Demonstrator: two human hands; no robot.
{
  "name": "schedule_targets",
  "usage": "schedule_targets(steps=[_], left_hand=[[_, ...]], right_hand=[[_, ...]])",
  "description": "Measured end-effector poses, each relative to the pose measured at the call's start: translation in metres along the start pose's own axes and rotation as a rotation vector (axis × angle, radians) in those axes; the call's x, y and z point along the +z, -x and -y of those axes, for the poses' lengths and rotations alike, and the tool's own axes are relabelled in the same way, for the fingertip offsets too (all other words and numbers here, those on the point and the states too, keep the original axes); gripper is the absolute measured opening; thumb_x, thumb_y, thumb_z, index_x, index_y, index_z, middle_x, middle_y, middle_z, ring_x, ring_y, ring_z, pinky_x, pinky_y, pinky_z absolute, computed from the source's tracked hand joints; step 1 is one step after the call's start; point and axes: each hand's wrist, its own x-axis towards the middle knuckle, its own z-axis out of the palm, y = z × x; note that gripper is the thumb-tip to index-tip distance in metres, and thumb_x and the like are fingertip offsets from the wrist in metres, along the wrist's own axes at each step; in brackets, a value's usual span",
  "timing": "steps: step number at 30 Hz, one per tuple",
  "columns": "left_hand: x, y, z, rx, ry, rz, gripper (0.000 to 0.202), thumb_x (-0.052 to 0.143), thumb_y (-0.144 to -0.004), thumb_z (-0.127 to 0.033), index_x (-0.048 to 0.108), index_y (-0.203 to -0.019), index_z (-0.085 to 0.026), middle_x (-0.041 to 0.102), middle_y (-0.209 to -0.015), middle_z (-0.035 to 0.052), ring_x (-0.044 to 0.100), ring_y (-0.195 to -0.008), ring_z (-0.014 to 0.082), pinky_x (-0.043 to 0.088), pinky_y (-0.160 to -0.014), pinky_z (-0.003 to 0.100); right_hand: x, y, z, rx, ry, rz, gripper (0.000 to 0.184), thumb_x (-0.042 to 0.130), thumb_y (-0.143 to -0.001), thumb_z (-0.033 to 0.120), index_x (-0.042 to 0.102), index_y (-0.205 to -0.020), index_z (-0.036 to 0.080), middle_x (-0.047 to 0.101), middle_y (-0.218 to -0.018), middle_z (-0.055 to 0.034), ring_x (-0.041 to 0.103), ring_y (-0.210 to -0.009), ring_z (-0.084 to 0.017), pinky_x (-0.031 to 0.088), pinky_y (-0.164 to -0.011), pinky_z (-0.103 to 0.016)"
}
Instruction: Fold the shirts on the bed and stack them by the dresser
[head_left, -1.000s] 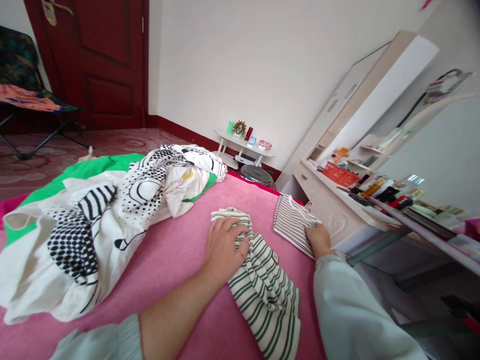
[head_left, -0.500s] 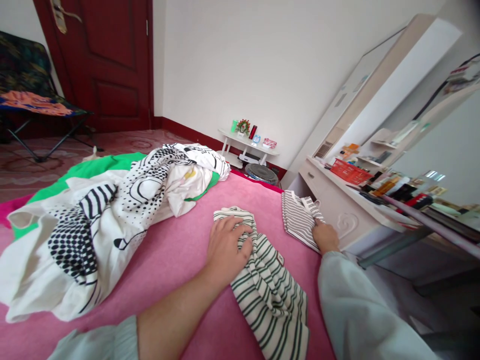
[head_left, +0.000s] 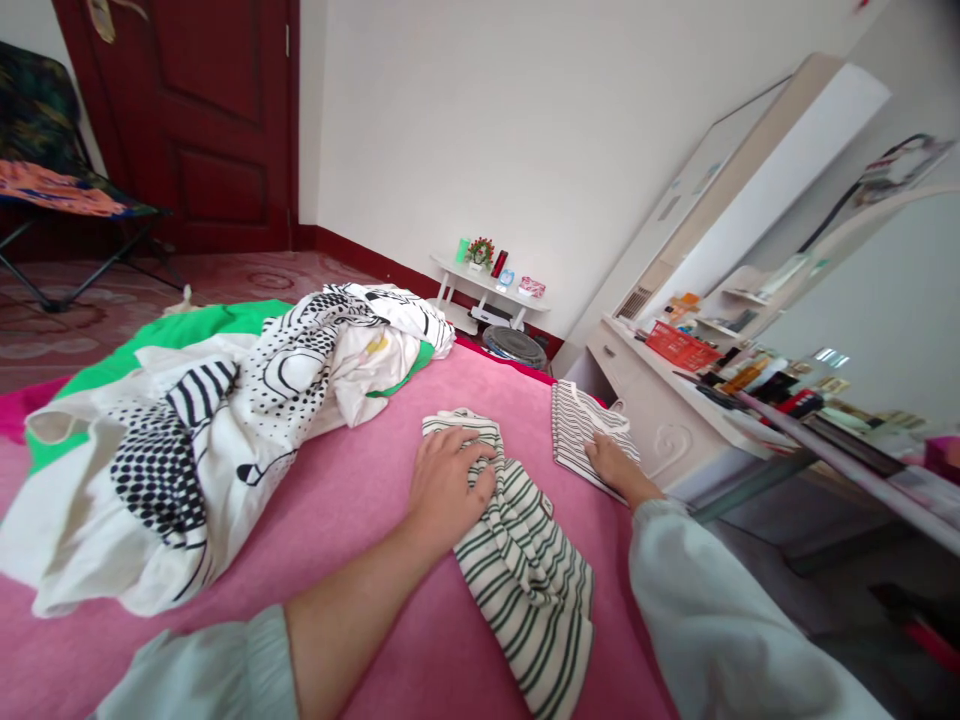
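My left hand point(head_left: 452, 484) lies on a cream garment with dark green stripes point(head_left: 529, 575), its fingers spread over the upper end. That garment is partly folded, with a bunched strip along its middle and a small label at its side. To the right, a folded white garment with thin dark stripes point(head_left: 574, 432) lies flat near the bed's edge. My right hand point(head_left: 619, 468) rests on top of it, fingers stretched across the cloth and not wrapped round it.
A heap of white cloth with black patterns point(head_left: 292, 385) covers the left of the pink bed point(head_left: 345, 510). Right of the bed stands a white dressing table point(head_left: 660, 400) bearing a red basket point(head_left: 681, 346) and bottles. Beyond are a low shelf point(head_left: 487, 283) and a folding chair point(head_left: 67, 205).
My right hand has shifted from the near right edge of the thin-striped garment onto its top, and its fingers have loosened. My left hand stays on the green-striped garment. The view has turned slightly.
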Motion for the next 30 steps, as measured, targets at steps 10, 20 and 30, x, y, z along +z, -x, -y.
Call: schedule_targets(steps=[10, 20, 30], left_hand=[[-0.001, 0.001, 0.001, 0.007, 0.024, -0.021, 0.020, 0.057, -0.079, -0.026, 0.071, -0.093, -0.028, 0.063, -0.113, 0.0022, 0.049, -0.112, 0.0256, 0.033, -0.100, 0.044], [-0.009, 0.013, -0.014, -0.071, 0.053, 0.060, 0.057, 0.061, -0.076, -0.054, 0.057, -0.121, -0.021, 0.044, -0.137, 0.0128, 0.034, -0.131, 0.0344, 0.027, -0.107, 0.049], [-0.008, 0.010, -0.013, -0.135, 0.133, 0.123, 0.065, 0.059, -0.057, -0.005, 0.053, -0.121, -0.014, 0.043, -0.137, 0.0147, 0.035, -0.132, 0.0283, 0.028, -0.110, 0.040]], right_hand=[[-0.033, 0.141, 0.116, -0.311, -0.792, 0.035, 0.037, 0.052, -0.086, 0.037, 0.061, -0.118, 0.020, 0.065, -0.116, -0.0060, 0.059, -0.106, -0.022, 0.043, -0.094, -0.036], [-0.035, 0.185, 0.167, -0.194, -0.597, -0.196, 0.028, 0.054, -0.077, 0.016, 0.065, -0.102, 0.020, 0.068, -0.097, -0.0047, 0.063, -0.090, -0.022, 0.047, -0.080, -0.031], [-0.021, 0.181, 0.154, -0.077, -1.156, -0.127, 0.032, 0.054, -0.084, 0.040, 0.068, -0.099, 0.015, 0.071, -0.093, -0.0051, 0.064, -0.089, -0.023, 0.049, -0.080, -0.032]])
